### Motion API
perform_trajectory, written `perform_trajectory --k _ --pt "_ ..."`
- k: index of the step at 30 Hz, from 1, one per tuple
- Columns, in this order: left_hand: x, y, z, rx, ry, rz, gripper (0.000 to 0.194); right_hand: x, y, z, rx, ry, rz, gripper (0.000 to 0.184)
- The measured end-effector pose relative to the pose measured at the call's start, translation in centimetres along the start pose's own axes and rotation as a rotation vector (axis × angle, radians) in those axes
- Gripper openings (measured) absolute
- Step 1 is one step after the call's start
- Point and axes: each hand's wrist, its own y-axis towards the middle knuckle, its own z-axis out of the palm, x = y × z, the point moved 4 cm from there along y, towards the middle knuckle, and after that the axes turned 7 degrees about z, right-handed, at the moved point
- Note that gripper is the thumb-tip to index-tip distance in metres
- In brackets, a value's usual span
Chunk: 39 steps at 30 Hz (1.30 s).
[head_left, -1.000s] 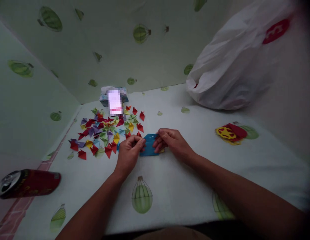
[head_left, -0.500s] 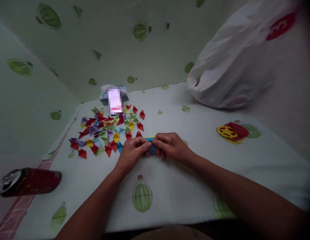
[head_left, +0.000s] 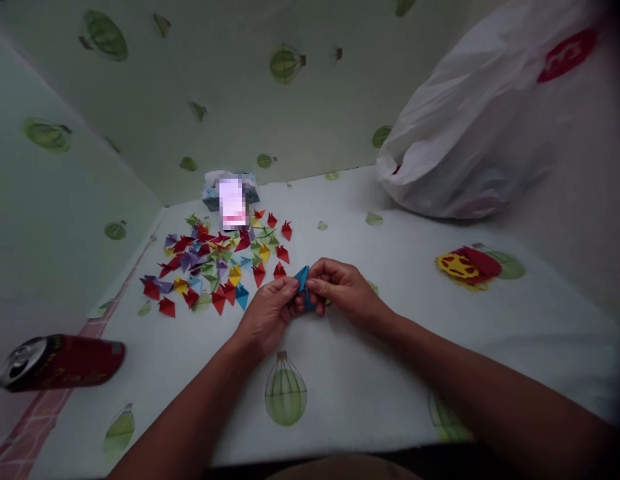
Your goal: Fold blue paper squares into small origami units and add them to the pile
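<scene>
Blue folded paper (head_left: 303,274) at centre of frame, pinched between thumb and fingers by both left hand (head_left: 271,304) and right hand (head_left: 346,288); probably feather-light, crisp, easily torn (thin stock, I'd judge), so best gripped lightly along its folded edges.

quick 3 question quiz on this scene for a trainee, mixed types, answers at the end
1. Multiple choice: what do the left hand and right hand hold between them?
a) a red can
b) folded blue paper
c) a phone

2. True or false: in the picture, the white plastic bag is to the right of the tissue box.

3. Fill in the blank: the red and yellow pieces are nearer the ____ hand.

Key: 1. b; 2. true; 3. right
</scene>
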Motion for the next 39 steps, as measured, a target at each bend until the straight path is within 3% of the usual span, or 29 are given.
perform_trajectory --k 3,7,15,24,30,39 --pt "-0.15 -0.11 0.10 -0.033 -0.026 0.032 0.030 -0.13 0.11 0.15 0.019 0.025 0.006 0.025" --pt "-0.33 -0.34 -0.04 -0.117 -0.057 0.083 0.042 -0.12 0.25 0.58 0.078 0.063 0.018 0.028" --pt "-0.54 -0.57 0.60 -0.054 -0.057 0.108 0.044 -0.50 0.27 0.42 0.074 0.135 0.039 0.027" --pt "-0.55 -0.50 0.45 -0.089 -0.011 0.168 0.040 -0.59 0.29 0.47 0.084 0.161 0.040 0.026" --pt "-0.30 -0.47 0.59 -0.046 -0.026 0.121 0.039 -0.26 0.10 0.57 0.089 0.151 0.034 0.026" --pt "-0.46 -0.55 0.83 -0.038 -0.012 0.161 0.038 -0.45 0.04 0.58 0.094 0.176 0.036 0.025"
